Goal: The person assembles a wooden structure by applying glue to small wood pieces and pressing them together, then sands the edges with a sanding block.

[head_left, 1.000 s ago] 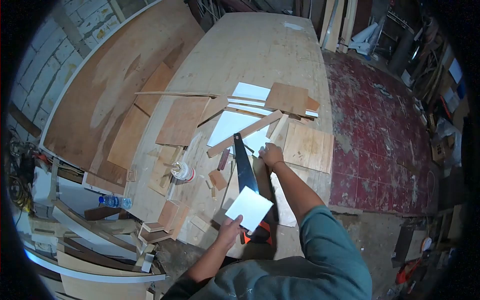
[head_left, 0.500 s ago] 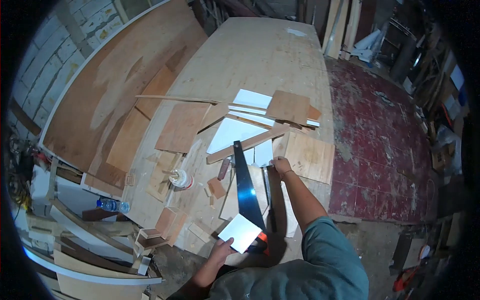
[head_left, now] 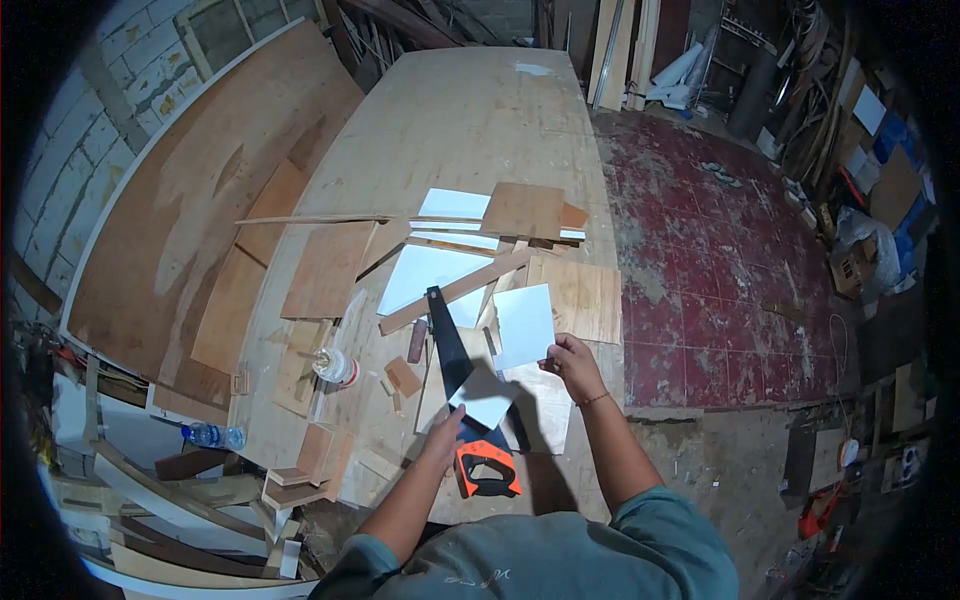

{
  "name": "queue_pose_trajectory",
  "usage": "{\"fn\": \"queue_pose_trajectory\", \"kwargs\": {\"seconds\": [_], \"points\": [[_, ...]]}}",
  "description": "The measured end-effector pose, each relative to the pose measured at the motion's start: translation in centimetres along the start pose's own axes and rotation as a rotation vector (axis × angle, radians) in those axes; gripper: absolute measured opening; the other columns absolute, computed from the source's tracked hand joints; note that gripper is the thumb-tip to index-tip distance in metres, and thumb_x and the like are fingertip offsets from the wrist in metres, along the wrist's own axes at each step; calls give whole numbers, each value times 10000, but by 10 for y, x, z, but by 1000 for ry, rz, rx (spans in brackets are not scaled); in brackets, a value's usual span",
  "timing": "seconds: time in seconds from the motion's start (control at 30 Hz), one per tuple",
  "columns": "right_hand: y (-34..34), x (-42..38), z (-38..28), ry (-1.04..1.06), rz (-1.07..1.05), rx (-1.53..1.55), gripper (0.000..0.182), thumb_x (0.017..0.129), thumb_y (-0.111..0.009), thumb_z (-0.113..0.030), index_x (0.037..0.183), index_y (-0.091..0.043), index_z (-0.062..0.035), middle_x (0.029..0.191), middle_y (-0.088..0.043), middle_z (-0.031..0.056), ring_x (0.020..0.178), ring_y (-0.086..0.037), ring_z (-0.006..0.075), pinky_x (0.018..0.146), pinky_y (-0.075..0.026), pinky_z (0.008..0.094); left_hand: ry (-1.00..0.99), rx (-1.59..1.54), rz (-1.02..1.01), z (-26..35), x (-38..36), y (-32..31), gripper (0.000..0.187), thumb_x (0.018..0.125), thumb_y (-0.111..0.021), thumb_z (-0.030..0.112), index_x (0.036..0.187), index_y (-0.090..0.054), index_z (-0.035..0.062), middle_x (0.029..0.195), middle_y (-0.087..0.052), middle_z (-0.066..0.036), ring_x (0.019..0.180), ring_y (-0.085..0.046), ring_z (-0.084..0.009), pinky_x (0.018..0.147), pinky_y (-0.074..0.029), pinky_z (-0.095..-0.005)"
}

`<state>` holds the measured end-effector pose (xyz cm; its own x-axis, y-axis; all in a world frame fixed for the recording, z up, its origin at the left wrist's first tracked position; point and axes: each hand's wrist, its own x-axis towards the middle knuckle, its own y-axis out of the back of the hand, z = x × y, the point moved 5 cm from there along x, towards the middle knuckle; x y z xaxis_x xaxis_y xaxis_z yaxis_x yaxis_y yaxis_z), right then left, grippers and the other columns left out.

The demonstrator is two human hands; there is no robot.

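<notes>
In the head view my left hand (head_left: 440, 440) grips the edge of a small white-faced board (head_left: 485, 398), its thumb on top. My right hand (head_left: 578, 370) pinches the lower right corner of a second white board (head_left: 524, 322), which is raised off the table and tilted. Beneath the left board lies a hand saw with an orange handle (head_left: 487, 447) and a dark blade (head_left: 450, 338) pointing away from me. Part of the blade is hidden by that board. A wooden strip (head_left: 455, 293) crosses a larger white sheet (head_left: 418, 275) beyond the saw.
The plywood-topped table (head_left: 470, 120) carries brown board pieces (head_left: 522, 210), a glue-like white bottle (head_left: 335, 367) and small offcuts (head_left: 403, 377). A large panel (head_left: 200, 210) leans along the left side. A water bottle (head_left: 213, 435) lies at the left edge. Red tiled floor (head_left: 720, 270) is to the right.
My right hand has lifted a white board off the table and drawn it nearer. My left hand has moved its small board slightly forward, exposing the saw's orange handle. The view has shifted.
</notes>
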<state>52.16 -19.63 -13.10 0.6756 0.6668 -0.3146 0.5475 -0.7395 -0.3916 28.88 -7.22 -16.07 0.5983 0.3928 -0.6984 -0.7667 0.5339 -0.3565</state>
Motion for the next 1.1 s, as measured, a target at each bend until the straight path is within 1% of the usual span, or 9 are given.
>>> {"fn": "queue_pose_trajectory", "kwargs": {"seconds": [0.1, 0.2, 0.33, 0.4, 0.53, 0.67, 0.87, 0.93, 1.1], "points": [[-27, -30, -4, 37, -116, 31, 154, 889, -532, -73, 1019, -563, 3, 858, -611, 63, 764, -601, 153, 760, -520, 308, -66, 90, 235, -4, 5, 31, 752, 905, -582, 394, 1450, -213, 30, 1437, -339, -146, 1325, -331, -291, 1022, -338, -499], [-54, -54, 2, 5, -168, 16, 170, 889, -540, -76, 1030, -573, 12, 836, -603, 51, 757, -591, 141, 751, -515, 299, -291, 71, -72, 26, -32, 30, 536, 959, -491, 330, 1383, -357, 30, 1373, -431, -83, 1225, -436, -219, 959, -392, -391], [-104, -83, 11, 12, -337, -174, 171, 888, -555, -83, 1009, -610, 26, 827, -604, 25, 751, -560, 101, 717, -488, 266, -453, -80, -2, 76, -82, 57, 476, 942, -551, 279, 1307, -436, -4, 1200, -544, -83, 1062, -527, -138, 885, -440, -332], [-139, -99, 9, 18, -462, -277, 186, 892, -563, -91, 1013, -630, 33, 841, -619, 11, 747, -538, 79, 698, -462, 239, -653, 254, -190, 120, -122, 51, 394, 915, -581, 160, 1238, -488, -44, 1079, -611, -97, 994, -577, -139, 839, -478, -306], [-195, -120, 26, -17, -558, -335, 221, 906, -578, -127, 1057, -629, 25, 853, -619, 4, 753, -534, 77, 702, -460, 241, -515, 401, -86, 144, -162, 85, 253, 836, -641, 18, 1076, -592, -48, 905, -652, -72, 793, -619, -99, 680, -496, -225], [-244, -137, 42, -66, -534, -215, 259, 899, -590, -135, 1110, -609, 15, 893, -627, 21, 819, -561, 97, 757, -460, 252, -451, 466, -95, 149, -180, 142, 201, 840, -634, 17, 1028, -607, -49, 855, -656, -64, 748, -614, -92, 653, -485, -224], [-274, -129, 82, -35, -403, -77, 258, 935, -511, -127, 1144, -563, 15, 930, -613, 52, 829, -564, 114, 768, -457, 256, -683, 525, 353, 203, -214, 246, 149, 826, -635, 35, 941, -628, -60, 769, -661, -87, 680, -609, -119, 621, -471, -257], [-279, -128, 88, -46, -329, -64, 212, 934, -501, -111, 1085, -587, 10, 879, -605, 36, 793, -552, 106, 741, -451, 248, -784, 945, 495, 220, -214, 268, 159, 789, -663, 83, 903, -651, -28, 740, -658, -122, 654, -624, -179, 620, -472, -303], [-283, -125, 95, -8, -333, -87, 186, 934, -503, -121, 1047, -584, 2, 855, -597, 35, 762, -542, 110, 732, -451, 254, -720, 1189, 603, 232, -197, 272, 175, 753, -676, 165, 871, -683, 37, 797, -663, -162, 706, -626, -314, 655, -482, -363]]}}
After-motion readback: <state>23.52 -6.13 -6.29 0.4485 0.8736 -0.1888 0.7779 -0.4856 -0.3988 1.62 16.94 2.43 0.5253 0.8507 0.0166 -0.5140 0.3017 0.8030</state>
